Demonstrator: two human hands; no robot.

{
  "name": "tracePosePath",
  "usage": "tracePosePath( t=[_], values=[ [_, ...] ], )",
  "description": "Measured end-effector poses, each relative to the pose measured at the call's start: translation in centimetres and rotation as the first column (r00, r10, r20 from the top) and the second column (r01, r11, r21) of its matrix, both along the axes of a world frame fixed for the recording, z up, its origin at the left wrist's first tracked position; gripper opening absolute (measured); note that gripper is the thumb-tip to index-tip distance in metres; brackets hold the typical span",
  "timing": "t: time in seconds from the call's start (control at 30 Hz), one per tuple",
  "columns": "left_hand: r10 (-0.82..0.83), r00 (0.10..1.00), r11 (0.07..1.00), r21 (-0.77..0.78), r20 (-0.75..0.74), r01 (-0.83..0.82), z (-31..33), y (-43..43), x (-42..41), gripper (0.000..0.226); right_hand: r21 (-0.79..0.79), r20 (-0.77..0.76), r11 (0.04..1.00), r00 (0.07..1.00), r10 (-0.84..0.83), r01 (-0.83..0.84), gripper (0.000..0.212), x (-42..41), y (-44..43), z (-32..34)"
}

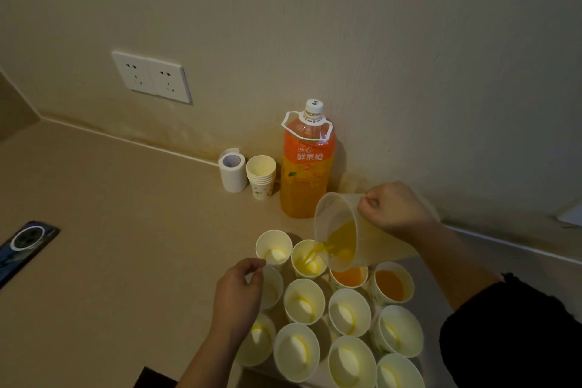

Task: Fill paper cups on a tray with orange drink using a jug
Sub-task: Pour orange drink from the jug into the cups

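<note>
steadily tilt jug [343,230], clenched in right grip [395,208], aiming stream into second back-row cup [308,258] on tray [431,290]; ease upright before brim; curled left grip [239,287] beside neighbouring rim, hold impossible to tell

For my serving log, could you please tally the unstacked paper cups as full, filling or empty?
White paper cups full of orange drink: 2
White paper cup being filled from clear plastic jug: 1
Empty white paper cups: 9
Total: 12
</note>
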State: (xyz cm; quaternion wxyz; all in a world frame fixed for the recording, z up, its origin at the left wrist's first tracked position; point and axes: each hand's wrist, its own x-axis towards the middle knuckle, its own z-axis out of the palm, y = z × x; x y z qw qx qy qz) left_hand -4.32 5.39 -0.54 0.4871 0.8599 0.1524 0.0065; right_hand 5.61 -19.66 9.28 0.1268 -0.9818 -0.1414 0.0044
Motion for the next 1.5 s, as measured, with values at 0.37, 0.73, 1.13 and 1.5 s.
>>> tracePosePath(
  t=[0.37,0.73,1.13,1.5],
  values=[
    [-0.007,1.000,1.000,-0.007,-0.008,0.007,-0.5,0.4,-0.2,0.020,-0.031,0.024,0.999,1.000,0.013,-0.012,0.038,-0.3,0.0,0.3],
    [-0.002,1.000,1.000,0.005,-0.019,0.002,-0.7,0.6,-0.1,0.020,-0.022,0.021,1.000,1.000,0.013,-0.013,0.036,-0.3,0.0,0.5],
    [0.002,1.000,1.000,0.025,-0.027,-0.001,-0.8,0.8,0.1,0.021,-0.053,0.026,0.998,0.999,0.027,-0.026,0.033,-0.1,0.0,0.2],
    [0.000,1.000,1.000,0.016,-0.023,0.000,-1.0,1.0,0.3,0.020,-0.066,0.025,0.998,1.000,0.019,-0.017,0.041,0.2,0.1,0.3]
  ],
)
